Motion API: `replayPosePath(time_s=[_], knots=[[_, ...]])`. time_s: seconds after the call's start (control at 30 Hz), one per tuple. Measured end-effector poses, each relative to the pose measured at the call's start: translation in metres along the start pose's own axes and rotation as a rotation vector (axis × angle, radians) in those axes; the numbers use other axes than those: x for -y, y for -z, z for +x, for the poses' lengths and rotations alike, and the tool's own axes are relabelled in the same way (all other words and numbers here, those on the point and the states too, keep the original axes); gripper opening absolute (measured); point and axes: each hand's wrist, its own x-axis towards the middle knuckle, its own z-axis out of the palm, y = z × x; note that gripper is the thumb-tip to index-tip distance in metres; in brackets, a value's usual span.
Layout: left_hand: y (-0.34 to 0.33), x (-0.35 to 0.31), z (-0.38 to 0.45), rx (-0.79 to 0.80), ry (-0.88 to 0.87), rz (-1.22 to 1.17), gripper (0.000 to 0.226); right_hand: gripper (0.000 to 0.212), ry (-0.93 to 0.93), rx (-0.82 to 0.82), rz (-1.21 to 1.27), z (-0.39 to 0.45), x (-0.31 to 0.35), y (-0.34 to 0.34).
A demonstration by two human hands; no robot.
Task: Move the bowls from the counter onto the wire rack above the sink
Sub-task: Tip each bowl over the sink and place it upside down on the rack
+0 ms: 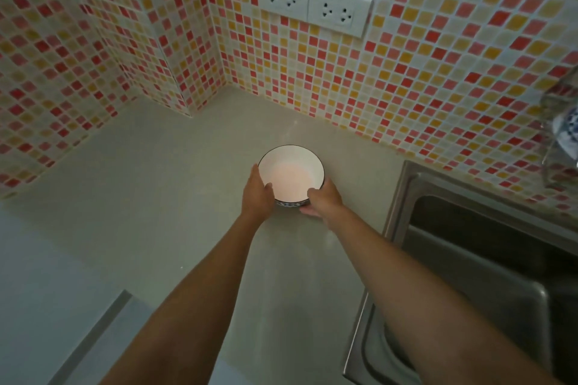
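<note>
One bowl (291, 173) is gripped on the desk (156, 212) by the left hand (258, 194) and right hand (323, 197), fingers clasped around its sides, and is not yet moved to the rack (560, 134), where another bowl seems placed.

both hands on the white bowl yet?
Touching. Head view: left hand and right hand each wrap the white dark-rimmed bowl, thumbs over its rim.
</note>
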Motion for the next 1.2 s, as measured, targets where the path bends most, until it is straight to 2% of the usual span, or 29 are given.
replayPosePath(time_s=[0.1,0.23,0.43,0.7,0.8,1.03,1.1,1.2], knots=[[-0.001,-0.002,-0.007,-0.046,0.027,-0.069,0.047,0.04,-0.021,0.059,0.053,-0.014,-0.006,0.012],[-0.007,-0.006,-0.032,-0.031,0.023,-0.106,0.036,0.04,-0.045,0.164,0.081,-0.044,-0.032,0.045],[-0.048,-0.026,-0.095,0.005,-0.041,-0.114,0.035,0.051,-0.018,0.051,0.052,-0.087,-0.065,0.114],[-0.114,-0.079,-0.185,0.109,-0.162,-0.166,0.036,0.076,-0.135,0.212,0.523,-0.143,-0.102,0.224],[-0.134,-0.095,-0.213,0.172,-0.212,-0.162,0.036,0.069,-0.136,0.198,0.55,-0.164,-0.118,0.259],[-0.175,-0.128,-0.272,0.358,-0.288,-0.201,0.039,0.031,-0.139,0.147,0.757,-0.207,-0.155,0.34],[-0.187,-0.129,-0.287,0.414,-0.329,-0.224,0.044,0.029,-0.144,0.152,0.775,-0.215,-0.168,0.36],[-0.206,-0.118,-0.31,0.396,-0.322,-0.214,0.038,0.03,-0.157,0.111,0.731,-0.224,-0.185,0.381]])
